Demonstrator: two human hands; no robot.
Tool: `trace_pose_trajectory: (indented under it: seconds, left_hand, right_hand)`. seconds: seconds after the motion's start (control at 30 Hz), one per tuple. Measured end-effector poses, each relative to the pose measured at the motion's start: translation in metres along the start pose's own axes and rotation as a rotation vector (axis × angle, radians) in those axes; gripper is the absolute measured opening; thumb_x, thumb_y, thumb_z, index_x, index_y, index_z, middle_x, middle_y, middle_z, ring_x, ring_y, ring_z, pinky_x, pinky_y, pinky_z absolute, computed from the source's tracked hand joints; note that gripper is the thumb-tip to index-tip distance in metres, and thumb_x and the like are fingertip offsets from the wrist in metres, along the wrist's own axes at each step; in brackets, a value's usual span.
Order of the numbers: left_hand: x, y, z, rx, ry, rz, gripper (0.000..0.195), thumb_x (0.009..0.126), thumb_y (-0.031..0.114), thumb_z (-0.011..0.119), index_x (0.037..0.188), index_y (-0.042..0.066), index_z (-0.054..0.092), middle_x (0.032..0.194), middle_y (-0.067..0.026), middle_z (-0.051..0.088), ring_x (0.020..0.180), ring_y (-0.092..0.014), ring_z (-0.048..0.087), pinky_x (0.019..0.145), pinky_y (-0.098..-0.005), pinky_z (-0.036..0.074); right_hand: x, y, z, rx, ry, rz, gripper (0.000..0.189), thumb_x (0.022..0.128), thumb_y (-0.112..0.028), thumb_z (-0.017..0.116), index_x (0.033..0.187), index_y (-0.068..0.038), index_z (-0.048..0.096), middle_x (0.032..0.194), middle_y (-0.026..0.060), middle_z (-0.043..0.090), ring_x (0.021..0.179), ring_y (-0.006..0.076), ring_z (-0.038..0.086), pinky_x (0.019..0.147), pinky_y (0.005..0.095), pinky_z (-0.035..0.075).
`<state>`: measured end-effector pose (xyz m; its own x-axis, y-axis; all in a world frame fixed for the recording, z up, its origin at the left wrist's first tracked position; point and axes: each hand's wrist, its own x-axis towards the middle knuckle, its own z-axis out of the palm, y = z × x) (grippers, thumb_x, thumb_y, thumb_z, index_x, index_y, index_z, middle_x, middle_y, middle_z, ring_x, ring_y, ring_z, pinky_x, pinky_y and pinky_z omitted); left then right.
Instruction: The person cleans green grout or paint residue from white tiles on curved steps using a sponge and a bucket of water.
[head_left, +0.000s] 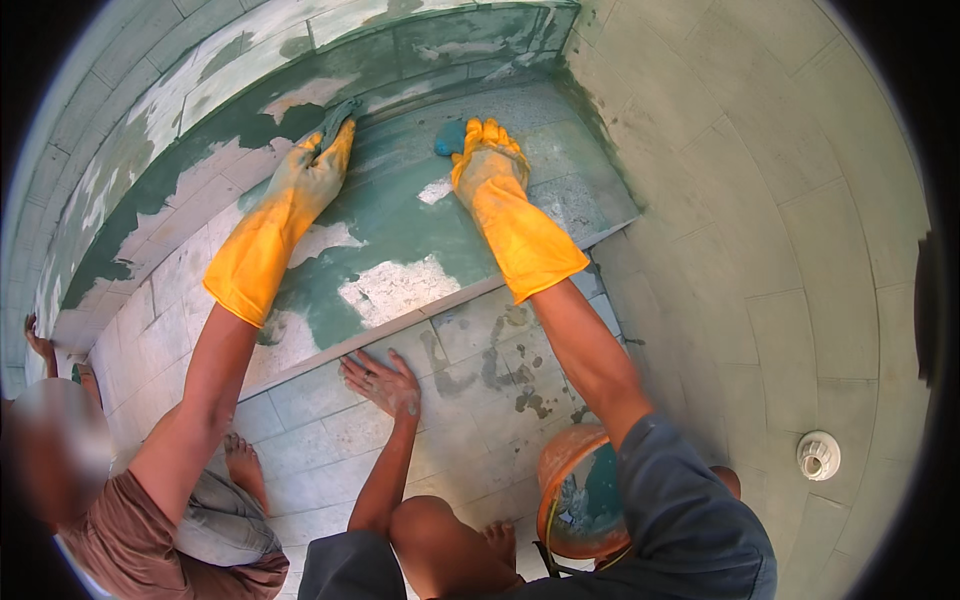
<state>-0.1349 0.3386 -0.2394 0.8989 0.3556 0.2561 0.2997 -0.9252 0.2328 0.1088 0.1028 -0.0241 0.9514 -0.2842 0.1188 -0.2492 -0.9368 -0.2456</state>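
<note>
My right hand (491, 161), in an orange rubber glove smeared with grout, holds a blue sponge (450, 138) against the tiled step (517, 187). The sponge sticks out to the left of the fingers; the rest is hidden under the glove. My left hand (384, 382) is bare, palm down with fingers apart, on the lower tiles beside the step's front edge. Its skin is dusty and a ring shows on one finger. Green grout (405, 225) covers much of the step, with pale tile showing through in patches.
At left a co-worker's orange-gloved hand (304, 176) presses a teal cloth (337, 124) where step meets curved wall (217, 112). An orange bucket (551, 472) containing green grout stands by my right arm. A white fitting (819, 455) projects from the right wall.
</note>
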Motion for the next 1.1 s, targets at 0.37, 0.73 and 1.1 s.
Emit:
trace_pose_trajectory:
  seconds: [0.37, 0.73, 1.1]
  left_hand:
    - [-0.006, -0.005, 0.007, 0.085, 0.011, 0.011, 0.071, 0.100, 0.043, 0.043, 0.148, -0.007, 0.025, 0.155, -0.0298, 0.018, 0.146, -0.044, 0.014, 0.119, -0.0523, 0.011]
    - [-0.013, -0.004, -0.017, -0.094, -0.188, -0.105, 0.081, 0.098, 0.054, 0.039, 0.151, -0.004, 0.017, 0.157, -0.0310, 0.014, 0.148, -0.045, 0.005, 0.119, -0.0529, -0.002]
    - [-0.074, 0.022, -0.134, -1.339, -0.816, -0.315, 0.081, 0.096, 0.068, 0.034, 0.143, 0.001, 0.035, 0.123, -0.0164, 0.060, 0.117, -0.033, 0.058, 0.100, -0.0473, 0.044]
  right_hand:
    - [-0.078, -0.046, 0.002, 0.065, -0.050, -0.218, 0.061, 0.093, -0.032, 0.054, 0.146, -0.007, 0.038, 0.154, 0.0167, 0.035, 0.141, 0.0319, 0.035, 0.117, 0.0397, 0.026]
    - [-0.202, -0.083, -0.020, 0.218, -0.137, -0.485, 0.058, 0.094, -0.035, 0.055, 0.143, -0.007, 0.043, 0.148, 0.0203, 0.043, 0.137, 0.0334, 0.042, 0.115, 0.0405, 0.030]
    - [-0.299, 0.040, -0.083, 1.690, -0.812, -0.084, 0.051, 0.093, -0.048, 0.062, 0.118, -0.004, 0.064, 0.100, 0.0051, 0.067, 0.084, 0.0133, 0.063, 0.073, 0.0275, 0.051]
